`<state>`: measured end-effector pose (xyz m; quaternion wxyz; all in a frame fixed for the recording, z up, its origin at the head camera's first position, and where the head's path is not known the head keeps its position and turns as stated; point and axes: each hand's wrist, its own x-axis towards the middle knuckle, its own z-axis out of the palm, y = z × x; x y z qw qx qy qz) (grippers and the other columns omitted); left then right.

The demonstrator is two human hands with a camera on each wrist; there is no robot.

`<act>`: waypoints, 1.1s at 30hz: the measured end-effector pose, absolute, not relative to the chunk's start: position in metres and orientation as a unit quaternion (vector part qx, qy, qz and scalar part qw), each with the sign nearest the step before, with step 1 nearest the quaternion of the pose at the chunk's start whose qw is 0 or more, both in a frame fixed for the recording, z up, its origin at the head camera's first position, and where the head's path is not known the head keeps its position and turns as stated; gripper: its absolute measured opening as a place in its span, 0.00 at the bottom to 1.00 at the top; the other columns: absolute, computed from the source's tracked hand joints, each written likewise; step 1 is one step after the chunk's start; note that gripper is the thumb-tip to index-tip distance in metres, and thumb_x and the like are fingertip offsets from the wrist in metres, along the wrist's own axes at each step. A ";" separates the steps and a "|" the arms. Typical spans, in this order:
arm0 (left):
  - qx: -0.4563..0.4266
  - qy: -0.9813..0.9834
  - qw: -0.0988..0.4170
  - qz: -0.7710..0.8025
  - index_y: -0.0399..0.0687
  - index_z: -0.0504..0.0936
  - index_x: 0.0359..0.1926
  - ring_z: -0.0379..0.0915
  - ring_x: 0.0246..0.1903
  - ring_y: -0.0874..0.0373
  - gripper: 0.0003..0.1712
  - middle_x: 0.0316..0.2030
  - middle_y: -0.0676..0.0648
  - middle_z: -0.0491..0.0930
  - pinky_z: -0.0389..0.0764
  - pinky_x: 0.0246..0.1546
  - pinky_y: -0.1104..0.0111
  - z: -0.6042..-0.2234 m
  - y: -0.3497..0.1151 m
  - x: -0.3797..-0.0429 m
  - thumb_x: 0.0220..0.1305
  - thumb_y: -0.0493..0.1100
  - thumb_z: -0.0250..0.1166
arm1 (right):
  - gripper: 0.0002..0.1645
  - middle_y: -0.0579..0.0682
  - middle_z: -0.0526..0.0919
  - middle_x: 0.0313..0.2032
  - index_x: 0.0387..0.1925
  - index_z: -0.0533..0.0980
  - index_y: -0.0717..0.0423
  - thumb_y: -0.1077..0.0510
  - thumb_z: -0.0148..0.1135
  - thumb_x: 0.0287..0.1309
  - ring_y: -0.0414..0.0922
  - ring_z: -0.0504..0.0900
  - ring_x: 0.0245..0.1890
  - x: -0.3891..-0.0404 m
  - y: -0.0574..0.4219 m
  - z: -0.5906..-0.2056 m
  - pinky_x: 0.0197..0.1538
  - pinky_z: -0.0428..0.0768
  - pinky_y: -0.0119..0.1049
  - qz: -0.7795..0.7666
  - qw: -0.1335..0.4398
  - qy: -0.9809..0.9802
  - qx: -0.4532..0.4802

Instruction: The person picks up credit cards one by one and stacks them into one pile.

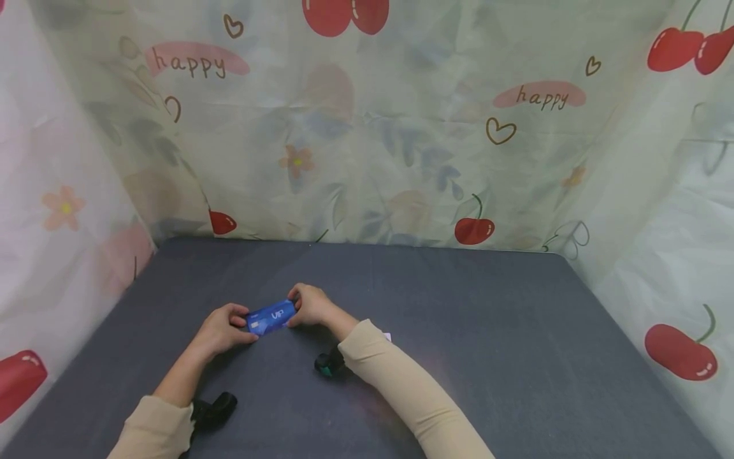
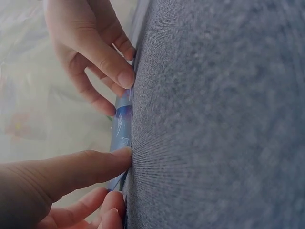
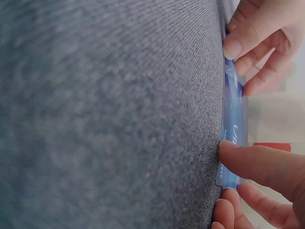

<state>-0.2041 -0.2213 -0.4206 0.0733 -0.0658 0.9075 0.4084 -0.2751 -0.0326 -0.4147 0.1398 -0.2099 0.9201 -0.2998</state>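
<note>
A blue card (image 1: pixel 271 317) printed "VIP" lies at or just above the dark table, left of the middle in the head view. The left hand (image 1: pixel 220 328) holds its left end, thumb at the near edge and fingers at the far side. At the opposite end, the right hand (image 1: pixel 311 306) grips it the same way. From the left wrist, the card (image 2: pixel 122 125) appears nearly edge-on between both hands. A see-through strip shows along the lower end of the card (image 3: pixel 232 119) in the right wrist view. Whether it touches the cloth is unclear.
Dark grey cloth covers the table (image 1: pixel 487 331). Patterned curtains (image 1: pixel 367 178) with cherries and "happy" lettering stand behind and at both sides. A small whitish thing (image 1: pixel 388 336) peeks out behind the right sleeve. Black wrist cameras (image 1: pixel 215 411) are worn under the cuffs.
</note>
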 end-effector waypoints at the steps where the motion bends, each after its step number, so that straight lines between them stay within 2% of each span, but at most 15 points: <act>1: -0.067 0.907 0.074 0.410 0.28 0.69 0.54 0.73 0.39 0.46 0.36 0.40 0.33 0.77 0.73 0.35 0.64 -0.421 -0.221 -0.204 0.45 0.37 0.73 | 0.29 0.52 0.84 0.38 0.46 0.74 0.55 0.61 0.76 0.38 0.44 0.80 0.38 -0.275 -0.032 -0.415 0.39 0.73 0.26 -0.302 0.139 0.920 -0.209; 11: -0.067 0.905 0.066 0.416 0.27 0.69 0.55 0.75 0.38 0.47 0.36 0.39 0.33 0.79 0.71 0.31 0.70 -0.420 -0.219 -0.201 0.44 0.36 0.72 | 0.29 0.53 0.84 0.37 0.45 0.74 0.55 0.61 0.76 0.38 0.45 0.80 0.38 -0.274 -0.030 -0.417 0.38 0.74 0.26 -0.315 0.143 0.916 -0.201; 21: -0.070 0.902 0.078 0.420 0.30 0.68 0.57 0.72 0.40 0.49 0.37 0.41 0.35 0.78 0.71 0.35 0.68 -0.416 -0.215 -0.200 0.47 0.40 0.72 | 0.29 0.54 0.84 0.38 0.46 0.74 0.56 0.62 0.75 0.38 0.46 0.80 0.39 -0.271 -0.023 -0.413 0.37 0.74 0.27 -0.334 0.145 0.910 -0.197; 33: -0.065 0.894 0.087 0.434 0.33 0.66 0.60 0.70 0.42 0.48 0.39 0.46 0.34 0.75 0.71 0.34 0.68 -0.408 -0.209 -0.198 0.50 0.44 0.71 | 0.30 0.52 0.83 0.36 0.47 0.73 0.55 0.62 0.75 0.39 0.42 0.78 0.32 -0.268 -0.014 -0.408 0.32 0.74 0.28 -0.348 0.145 0.907 -0.190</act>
